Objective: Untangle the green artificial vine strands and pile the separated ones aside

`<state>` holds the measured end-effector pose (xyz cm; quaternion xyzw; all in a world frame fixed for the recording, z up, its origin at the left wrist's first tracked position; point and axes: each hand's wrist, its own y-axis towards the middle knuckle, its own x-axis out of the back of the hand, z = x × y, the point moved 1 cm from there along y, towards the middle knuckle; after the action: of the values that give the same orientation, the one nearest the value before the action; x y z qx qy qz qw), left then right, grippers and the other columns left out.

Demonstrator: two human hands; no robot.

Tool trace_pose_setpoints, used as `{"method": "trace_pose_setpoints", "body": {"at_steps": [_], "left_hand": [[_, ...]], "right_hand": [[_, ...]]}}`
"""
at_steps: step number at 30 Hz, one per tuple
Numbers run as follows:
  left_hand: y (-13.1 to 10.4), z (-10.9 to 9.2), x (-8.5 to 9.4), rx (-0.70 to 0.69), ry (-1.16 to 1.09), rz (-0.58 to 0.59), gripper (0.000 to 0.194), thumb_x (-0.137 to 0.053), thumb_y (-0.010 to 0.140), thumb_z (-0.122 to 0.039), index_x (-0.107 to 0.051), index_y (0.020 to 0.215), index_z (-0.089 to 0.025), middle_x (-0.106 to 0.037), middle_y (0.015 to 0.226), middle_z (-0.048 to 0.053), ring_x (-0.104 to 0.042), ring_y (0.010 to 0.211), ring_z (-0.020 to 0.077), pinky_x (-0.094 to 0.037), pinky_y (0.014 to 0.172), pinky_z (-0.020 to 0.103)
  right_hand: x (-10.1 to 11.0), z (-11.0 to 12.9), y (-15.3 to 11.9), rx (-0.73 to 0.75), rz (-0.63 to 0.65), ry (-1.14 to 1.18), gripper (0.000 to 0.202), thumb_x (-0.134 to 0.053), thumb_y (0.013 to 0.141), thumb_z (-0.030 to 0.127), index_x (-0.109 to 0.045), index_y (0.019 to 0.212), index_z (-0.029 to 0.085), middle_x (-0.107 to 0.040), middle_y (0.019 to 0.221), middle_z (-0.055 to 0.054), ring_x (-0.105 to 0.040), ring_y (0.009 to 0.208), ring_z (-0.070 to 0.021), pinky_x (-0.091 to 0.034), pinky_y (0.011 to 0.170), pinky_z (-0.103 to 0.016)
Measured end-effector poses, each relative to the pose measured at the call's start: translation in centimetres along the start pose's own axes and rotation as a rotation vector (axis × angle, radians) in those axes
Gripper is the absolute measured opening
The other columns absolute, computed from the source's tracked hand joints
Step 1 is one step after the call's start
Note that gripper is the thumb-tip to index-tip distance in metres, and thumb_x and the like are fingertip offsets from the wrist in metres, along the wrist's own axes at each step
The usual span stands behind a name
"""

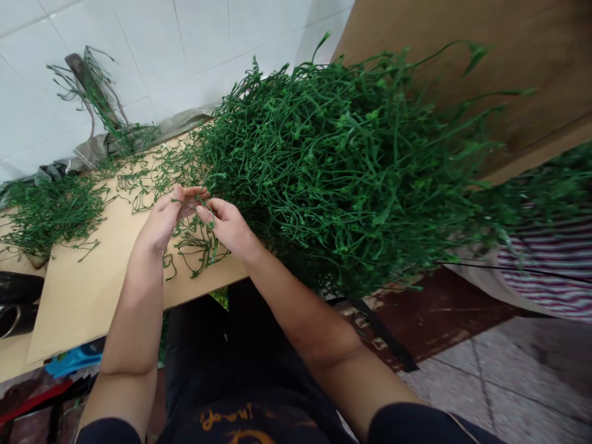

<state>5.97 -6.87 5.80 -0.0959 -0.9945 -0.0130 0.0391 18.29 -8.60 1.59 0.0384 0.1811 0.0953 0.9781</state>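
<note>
Both my hands meet above the front part of a tan board (87, 277). Thin green plastic-looking stems (203, 200) run between my fingers. My left hand (173, 209) has its fingers curled around the stems, palm turned inward. Thumb and fingers of my right hand (222, 222) pinch the stems from the other side. Loose green stems (198, 246) lie on the board just below my hands. A large heap of green stems (342, 166) rises right beside my right hand and forearm.
A smaller pile of green stems (55, 209) lies at the left of the board. Behind it, stems hang on an upright wooden piece (92, 89) by the tiled wall. Dark cylinders (18, 302) stand at the left edge. A brown panel (509, 61) rises at the right.
</note>
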Motion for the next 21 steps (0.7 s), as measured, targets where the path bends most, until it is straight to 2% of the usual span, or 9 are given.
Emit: {"method": "trace_pose_setpoints", "body": {"at_steps": [3, 6, 8, 10, 12, 14, 16, 21], "left_hand": [[-0.2, -0.1, -0.3, 0.009, -0.133, 0.006, 0.067, -0.035, 0.081, -0.07, -0.068, 0.092, -0.012, -0.071, 0.096, 0.013, -0.063, 0.105, 0.0249, -0.051, 0.087, 0.036], [-0.3, 0.6, -0.5, -0.03, -0.214, 0.05, 0.075, -0.029, 0.08, -0.074, -0.067, 0.099, -0.012, -0.07, 0.103, 0.014, -0.061, 0.111, 0.0259, -0.049, 0.09, 0.037], [-0.4, 1.3, -0.9, -0.065, -0.226, 0.078, 0.07, -0.037, 0.079, -0.072, -0.065, 0.104, -0.013, -0.069, 0.106, 0.013, -0.06, 0.112, 0.0247, -0.048, 0.092, 0.036], [-0.3, 1.8, -1.5, -0.091, -0.175, 0.092, 0.056, -0.056, 0.076, -0.062, -0.065, 0.106, -0.015, -0.07, 0.108, 0.01, -0.061, 0.11, 0.0222, -0.046, 0.094, 0.034], [0.1, 1.8, -2.0, -0.105, -0.081, 0.1, 0.044, -0.07, 0.071, -0.047, -0.067, 0.1, -0.015, -0.071, 0.106, 0.008, -0.063, 0.105, 0.0199, -0.046, 0.094, 0.031], [0.6, 1.5, -2.4, -0.111, -0.023, 0.09, 0.034, -0.07, 0.072, -0.044, -0.068, 0.089, -0.014, -0.073, 0.099, 0.008, -0.065, 0.097, 0.0185, -0.048, 0.089, 0.03], [1.2, 1.2, -2.5, -0.109, -0.039, 0.028, 0.037, -0.062, 0.078, -0.049, -0.066, 0.079, -0.013, -0.074, 0.089, 0.009, -0.068, 0.087, 0.0175, -0.051, 0.083, 0.029], [2.8, 1.7, -2.4, -0.039, -0.111, -0.247, 0.048, -0.044, 0.085, -0.058, -0.057, 0.07, -0.014, -0.07, 0.066, 0.006, -0.069, 0.072, 0.0156, -0.053, 0.072, 0.028]], "right_hand": [[0.1, 0.1, 0.1, 0.005, -0.043, 0.003, 0.041, -0.066, 0.072, 0.046, -0.038, 0.06, 0.018, -0.033, 0.053, 0.008, -0.029, 0.052, -0.0038, -0.023, 0.05, -0.021], [0.2, 0.0, 0.4, 0.017, -0.089, -0.015, 0.039, -0.063, 0.075, 0.042, -0.036, 0.059, 0.018, -0.03, 0.053, 0.009, -0.026, 0.051, -0.0035, -0.022, 0.05, -0.021], [0.3, -0.4, 0.5, 0.021, -0.1, -0.057, 0.037, -0.06, 0.078, 0.036, -0.034, 0.057, 0.018, -0.029, 0.052, 0.009, -0.025, 0.051, -0.0036, -0.021, 0.05, -0.022], [0.3, -0.8, 0.5, 0.029, -0.091, -0.131, 0.035, -0.059, 0.079, 0.03, -0.034, 0.057, 0.018, -0.029, 0.052, 0.008, -0.025, 0.052, -0.0041, -0.02, 0.051, -0.023], [0.3, -1.0, 0.5, 0.041, -0.069, -0.202, 0.031, -0.057, 0.079, 0.025, -0.036, 0.058, 0.018, -0.031, 0.053, 0.008, -0.027, 0.052, -0.0046, -0.021, 0.052, -0.024], [0.3, -0.9, 0.3, 0.05, -0.051, -0.237, 0.028, -0.057, 0.079, 0.022, -0.037, 0.059, 0.018, -0.031, 0.053, 0.008, -0.027, 0.052, -0.0048, -0.021, 0.052, -0.025], [0.3, -0.4, 0.1, 0.062, -0.035, -0.248, 0.03, -0.058, 0.079, 0.023, -0.036, 0.058, 0.019, -0.029, 0.053, 0.008, -0.026, 0.051, -0.0049, -0.02, 0.052, -0.025], [-0.2, 0.5, -0.1, 0.13, -0.03, -0.268, 0.031, -0.054, 0.082, 0.022, -0.035, 0.058, 0.019, -0.029, 0.055, 0.008, -0.027, 0.053, -0.0053, -0.022, 0.053, -0.025]]}}
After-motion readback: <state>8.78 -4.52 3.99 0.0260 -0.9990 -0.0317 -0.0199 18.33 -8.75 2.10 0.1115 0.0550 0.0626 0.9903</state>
